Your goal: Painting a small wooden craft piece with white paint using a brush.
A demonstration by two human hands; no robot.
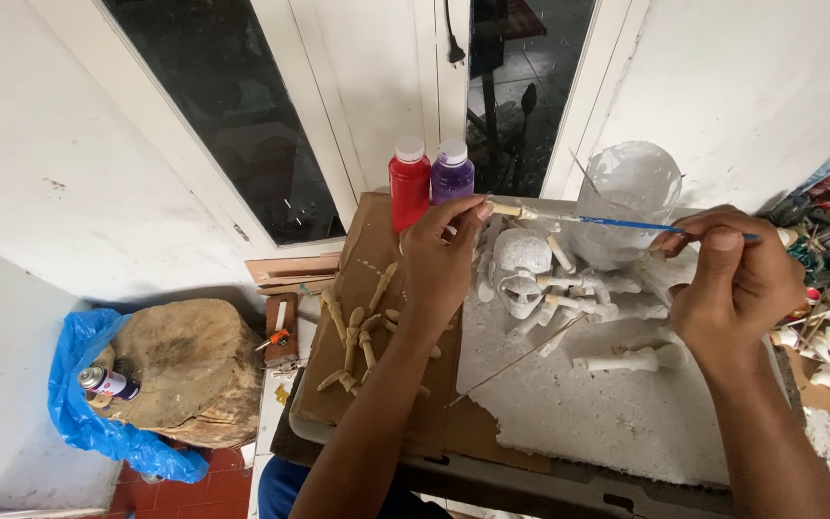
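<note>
Pinching a small wooden peg (505, 209) by its end, left hand (439, 259) closed on it above the white-spattered surface (578, 404); right hand (732, 279) gripping a thin blue-handled brush (617, 223), tip at the peg. Pale, half-whitened; probably light, stiff, slick where wet. Best held at the dry end.

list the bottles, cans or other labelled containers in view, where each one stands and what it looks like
Red paint bottle: back of the table by the window, upright, white cap.
Purple paint bottle: right beside the red one, upright, white cap.
Spray can: lying on the wooden stump at lower left, silver with a red and purple label.
White plastic tub: back right of the table, round, coated in white paint, no label visible.
</note>
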